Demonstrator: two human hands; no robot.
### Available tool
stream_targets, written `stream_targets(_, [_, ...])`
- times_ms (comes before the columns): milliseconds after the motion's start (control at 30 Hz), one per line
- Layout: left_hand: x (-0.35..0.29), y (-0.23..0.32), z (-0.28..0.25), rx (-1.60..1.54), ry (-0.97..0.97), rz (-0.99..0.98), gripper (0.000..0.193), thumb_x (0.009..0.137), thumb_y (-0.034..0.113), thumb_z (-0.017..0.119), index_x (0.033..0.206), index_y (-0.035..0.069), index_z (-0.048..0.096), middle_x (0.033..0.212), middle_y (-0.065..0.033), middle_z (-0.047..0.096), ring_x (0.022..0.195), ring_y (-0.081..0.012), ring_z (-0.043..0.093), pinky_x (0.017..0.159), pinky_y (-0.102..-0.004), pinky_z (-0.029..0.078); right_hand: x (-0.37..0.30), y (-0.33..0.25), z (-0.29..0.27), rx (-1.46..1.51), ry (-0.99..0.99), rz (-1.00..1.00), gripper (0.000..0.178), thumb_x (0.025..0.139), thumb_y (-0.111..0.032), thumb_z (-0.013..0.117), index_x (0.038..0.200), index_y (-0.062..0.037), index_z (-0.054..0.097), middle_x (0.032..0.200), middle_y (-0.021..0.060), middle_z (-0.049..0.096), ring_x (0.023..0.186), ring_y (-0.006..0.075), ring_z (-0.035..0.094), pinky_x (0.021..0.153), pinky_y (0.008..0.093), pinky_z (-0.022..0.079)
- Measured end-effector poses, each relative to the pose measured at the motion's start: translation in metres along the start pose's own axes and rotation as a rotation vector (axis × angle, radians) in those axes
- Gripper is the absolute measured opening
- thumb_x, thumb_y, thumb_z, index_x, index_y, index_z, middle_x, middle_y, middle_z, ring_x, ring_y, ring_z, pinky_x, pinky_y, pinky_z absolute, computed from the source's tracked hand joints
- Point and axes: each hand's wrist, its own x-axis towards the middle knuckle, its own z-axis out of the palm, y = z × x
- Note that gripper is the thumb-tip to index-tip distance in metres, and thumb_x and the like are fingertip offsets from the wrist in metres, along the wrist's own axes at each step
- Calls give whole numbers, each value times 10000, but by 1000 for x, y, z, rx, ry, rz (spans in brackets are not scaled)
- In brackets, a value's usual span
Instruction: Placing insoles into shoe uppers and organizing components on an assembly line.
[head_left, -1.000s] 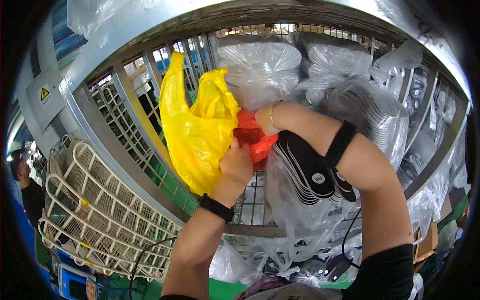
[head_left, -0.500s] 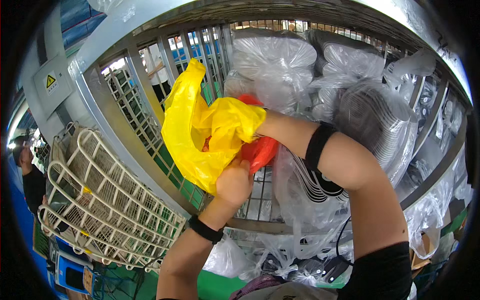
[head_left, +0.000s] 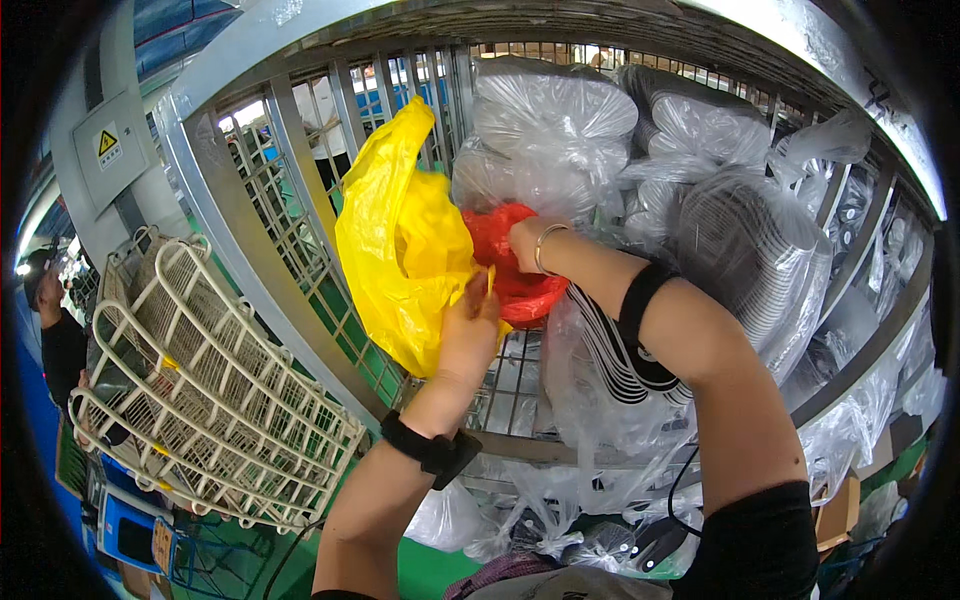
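Against the metal cage (head_left: 300, 240), yellow bag (head_left: 400, 250) upright, long axis vertical, left hand (head_left: 470, 325) clamped on it, right hand (head_left: 525, 240) gripping red bag (head_left: 510, 270)

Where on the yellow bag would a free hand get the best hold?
Probably the upper flap of the yellow bag, coming from the left: it stands loose and tall against the cage bars, while the left hand already pinches the lower right edge beside the red bag.

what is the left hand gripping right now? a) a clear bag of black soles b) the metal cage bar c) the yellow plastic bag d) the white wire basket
c: the left hand pinches the lower edge of the yellow plastic bag, while the right hand rests on the red bag just behind it; the white wire basket sits apart, lower left.
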Motion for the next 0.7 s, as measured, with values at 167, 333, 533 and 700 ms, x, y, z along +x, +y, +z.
stream_targets(167, [-3, -3, -10, 793, -69, 88, 335, 849, 193, 437, 1098, -31, 435, 1029, -217, 536, 973, -345, 507, 811, -382, 397, 36, -16, 31, -27, -114, -281, 273, 656, -114, 568, 919, -73, 630, 991, 103, 595, 928, 258, 566, 724, 350, 471])
stream_targets(333, [1, -14, -11, 902, -35, 163, 258, 844, 195, 426, 986, -9, 498, 878, -237, 567, 756, -348, 576, 674, -411, 445, 78, -1, 108, -277, -1, -186, 282, 724, -219, 601, 1001, -166, 608, 1036, 5, 589, 965, 173, 555, 747, 349, 457])
stream_targets(533, [8, -15, -23, 652, -49, 31, 330, 810, 260, 480, 1011, 2, 521, 840, -224, 585, 792, -368, 566, 691, -436, 436, -10, -12, -8, -40, -11, -60, 248, 737, -172, 529, 965, -116, 608, 1025, 75, 586, 944, 227, 563, 739, 367, 465])
stream_targets(700, [3, 8, -4, 165, -10, 35, 393, 821, 351, 511, 891, -36, 527, 712, -73, 552, 474, -129, 498, 498, -269, 424, -18, -17, -16, 479, 402, -160, 235, 751, -159, 436, 929, -75, 565, 937, 163, 580, 883, 314, 554, 743, 387, 443])
